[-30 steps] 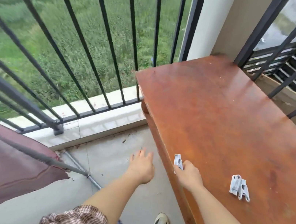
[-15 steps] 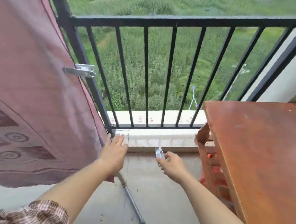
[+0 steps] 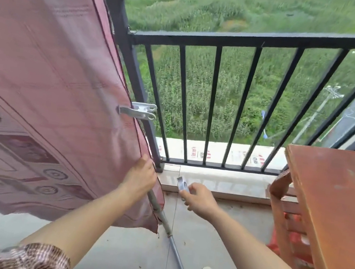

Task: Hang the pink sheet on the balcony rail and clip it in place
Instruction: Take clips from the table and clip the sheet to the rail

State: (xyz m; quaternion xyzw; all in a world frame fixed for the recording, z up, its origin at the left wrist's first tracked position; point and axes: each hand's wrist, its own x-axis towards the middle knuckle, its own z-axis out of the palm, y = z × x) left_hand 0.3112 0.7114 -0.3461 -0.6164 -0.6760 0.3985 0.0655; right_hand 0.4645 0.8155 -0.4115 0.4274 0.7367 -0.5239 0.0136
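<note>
The patterned pink fabric sheet [image 3: 48, 82] hung at the left over the black metal balcony rail [image 3: 232, 39], and a white plastic clip [image 3: 137, 110] pinched its right edge. Lower down, the left hand [image 3: 140, 178] gripped that same edge. Just to its right, the right hand [image 3: 199, 198] pinched a second white plastic clip [image 3: 181, 184]. A red-brown wooden table [image 3: 341, 205] stood at the right.

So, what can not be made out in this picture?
Head view:
- pink sheet: top cut off by the frame edge.
- left hand: its back hides whether it grips the sheet.
- clip in the right hand: lower part covered by that hand.
- metal pole: upper end behind the sheet.
</note>
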